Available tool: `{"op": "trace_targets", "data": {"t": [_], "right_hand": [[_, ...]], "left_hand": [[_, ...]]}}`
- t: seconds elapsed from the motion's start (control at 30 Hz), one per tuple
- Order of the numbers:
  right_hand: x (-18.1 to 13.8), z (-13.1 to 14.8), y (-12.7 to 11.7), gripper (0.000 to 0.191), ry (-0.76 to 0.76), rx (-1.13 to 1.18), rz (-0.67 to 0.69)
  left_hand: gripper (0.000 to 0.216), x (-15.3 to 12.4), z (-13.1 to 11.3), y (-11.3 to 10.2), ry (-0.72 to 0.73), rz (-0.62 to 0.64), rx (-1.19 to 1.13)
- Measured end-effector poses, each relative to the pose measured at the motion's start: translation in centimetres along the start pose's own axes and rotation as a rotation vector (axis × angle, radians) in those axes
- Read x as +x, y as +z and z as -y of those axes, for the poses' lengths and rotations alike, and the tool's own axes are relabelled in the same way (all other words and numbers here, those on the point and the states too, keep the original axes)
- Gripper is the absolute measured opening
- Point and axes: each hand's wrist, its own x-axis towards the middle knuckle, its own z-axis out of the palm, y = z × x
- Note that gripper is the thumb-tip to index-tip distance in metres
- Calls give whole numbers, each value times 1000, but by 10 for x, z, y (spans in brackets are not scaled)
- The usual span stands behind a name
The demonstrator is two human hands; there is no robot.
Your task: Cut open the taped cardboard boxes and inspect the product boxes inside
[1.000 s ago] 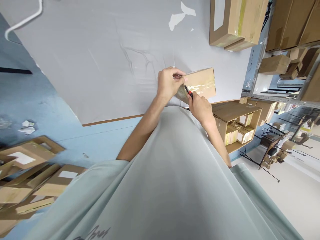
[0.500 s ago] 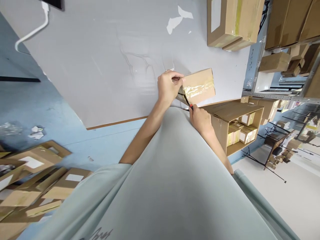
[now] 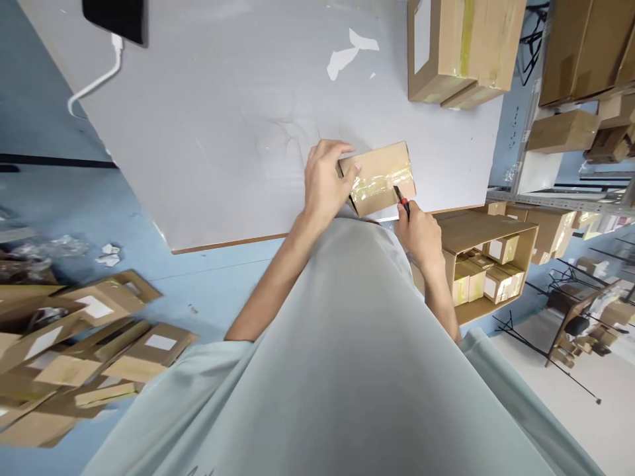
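Observation:
A small cardboard box (image 3: 380,168) with shiny yellowish tape lies near the front edge of the grey table (image 3: 213,165). My left hand (image 3: 327,178) grips its left end, thumb on the top face and fingers around the far corner. In my right hand (image 3: 419,231) is a red and black utility knife (image 3: 403,200), its dark blade pointing at the tape near the box's right end. Whether the blade touches the tape I cannot tell.
Larger taped boxes (image 3: 456,53) stand at the table's back right. An open carton (image 3: 446,231) of smaller boxes is right of my right hand. A dark device (image 3: 116,16) with a white cable lies at the far left. Flattened cartons (image 3: 99,357) pile up on the floor.
The knife has moved from the box's left end to the right along the tape. My left hand has opened slightly around the left end, and the view has shifted a little.

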Motion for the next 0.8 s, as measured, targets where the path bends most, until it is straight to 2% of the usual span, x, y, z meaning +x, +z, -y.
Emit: {"op": "trace_targets", "data": {"t": [0.17, 0.27, 0.37, 0.53, 0.8], "right_hand": [[32, -34, -9, 48, -44, 38, -69], [48, -45, -11, 48, -92, 64, -96], [60, -48, -15, 48, -120, 79, -78], [77, -45, -20, 47, -170, 105, -56], [99, -41, -18, 51, -228, 136, -63]], "left_hand": [[26, 1, -42, 37, 115, 122, 75], [30, 5, -47, 62, 166, 206, 96], [31, 7, -43, 78, 176, 228, 114], [31, 5, -36, 85, 165, 204, 175], [31, 4, -32, 85, 165, 180, 194]]}}
